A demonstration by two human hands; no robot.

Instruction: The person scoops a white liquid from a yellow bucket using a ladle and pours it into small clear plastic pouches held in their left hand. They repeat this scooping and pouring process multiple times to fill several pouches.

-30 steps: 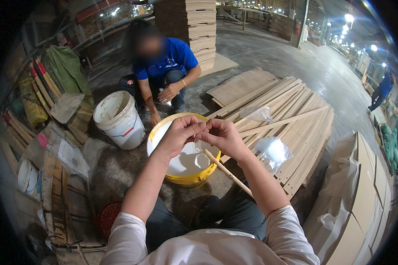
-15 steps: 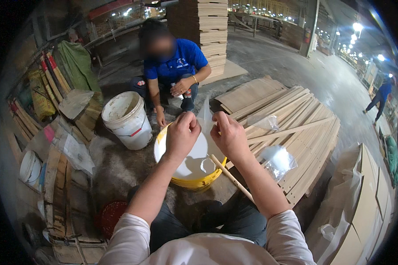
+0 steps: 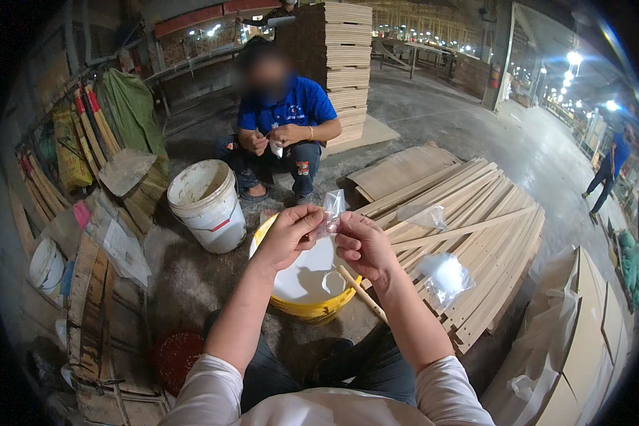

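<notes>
"Pinching what, there above the yellow bucket?"

"One small plastic bag, clear and thin, creased, with bright glints along its folds. Left hand has thumb and fingers closed at its left side; right hand does the same at its right. Both hands are near each other, the film between them."

"Does the film bulge with anything?"

"Hard to be sure at this size, but it looks flat and see-through."

"Any print about?"

"Pale print on the chest of the blue shirt of the person squatting opposite, too small to make out. That person's hands hold a little white item."

"Which way does the bag point?"

"Upward, away from the wearer. Its long axis stands close to upright, leaning slightly right at the top, and its upper end rises past the fingertips."

"And around it?"

"White stuff fills much of the yellow bucket below, where a wooden stick crosses the rim. Another clear bag, with white contents, lies on the wooden strips to the right. Left of the yellow bucket stands a white bucket."
</notes>
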